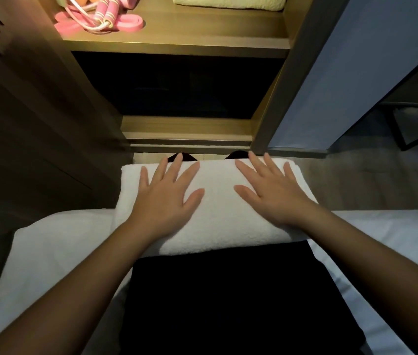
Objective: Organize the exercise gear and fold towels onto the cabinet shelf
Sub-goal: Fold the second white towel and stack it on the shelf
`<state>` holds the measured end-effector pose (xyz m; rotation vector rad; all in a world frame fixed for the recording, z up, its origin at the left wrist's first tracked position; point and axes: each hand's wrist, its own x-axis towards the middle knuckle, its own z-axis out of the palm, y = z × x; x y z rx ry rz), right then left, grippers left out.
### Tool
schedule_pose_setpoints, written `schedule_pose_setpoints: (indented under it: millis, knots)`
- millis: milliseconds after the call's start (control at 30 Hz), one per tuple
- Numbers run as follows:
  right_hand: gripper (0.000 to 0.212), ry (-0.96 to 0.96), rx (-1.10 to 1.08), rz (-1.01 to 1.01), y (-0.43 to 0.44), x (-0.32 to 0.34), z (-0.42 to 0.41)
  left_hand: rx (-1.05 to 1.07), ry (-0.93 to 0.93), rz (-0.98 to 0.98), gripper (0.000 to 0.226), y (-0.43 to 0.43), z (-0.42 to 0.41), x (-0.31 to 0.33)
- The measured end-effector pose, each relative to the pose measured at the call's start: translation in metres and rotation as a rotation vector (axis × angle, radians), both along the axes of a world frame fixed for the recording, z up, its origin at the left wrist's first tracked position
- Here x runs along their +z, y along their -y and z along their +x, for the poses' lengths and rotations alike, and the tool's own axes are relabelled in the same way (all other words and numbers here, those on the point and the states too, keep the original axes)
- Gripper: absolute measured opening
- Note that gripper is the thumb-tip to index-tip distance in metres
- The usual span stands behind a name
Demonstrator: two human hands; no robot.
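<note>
Resting flat with fingers spread, the left hand and right hand press on top of the folded white towel, which lies well below the cabinet shelf, on its near side. The towel looks soft, light and floppy. It would likely sag unless it is scooped from underneath at both ends, so that the fold stays together.

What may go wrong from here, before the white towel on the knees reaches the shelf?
1. The left hand and the right hand lie flat on the white towel and grip nothing; if it is lifted carelessly, its fold may open.
2. It rests only on the knees, so it might slide to the floor.
3. The shelf already holds a jump rope and another towel; the new one could push the rope.
</note>
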<state>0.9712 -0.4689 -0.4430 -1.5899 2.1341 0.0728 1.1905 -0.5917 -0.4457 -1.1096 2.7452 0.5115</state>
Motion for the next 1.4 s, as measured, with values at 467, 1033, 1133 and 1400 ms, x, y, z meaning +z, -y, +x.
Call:
schedule_pose_setpoints:
  millis: [467, 1033, 1133, 1400]
  knots:
    - [0.055, -0.176, -0.143, 0.068, 0.033, 0.023, -0.007, 0.089, 0.05, 0.112, 0.061, 0.005, -0.022, 0.03]
    - [0.063, 0.22, 0.141, 0.224, 0.128, 0.021, 0.028, 1.004, -0.27, 0.883, 0.083, 0.035, 0.064, 0.002]
    - [0.068, 0.425, 0.124, 0.479, 0.155, 0.015, 0.042, 1.078, -0.3, 1.167, 0.082, 0.039, 0.074, 0.001]
    - [0.073, 0.652, 0.082, 0.668, 0.159, 0.016, 0.01, 0.854, -0.827, 0.604, 0.044, 0.021, 0.074, -0.013]
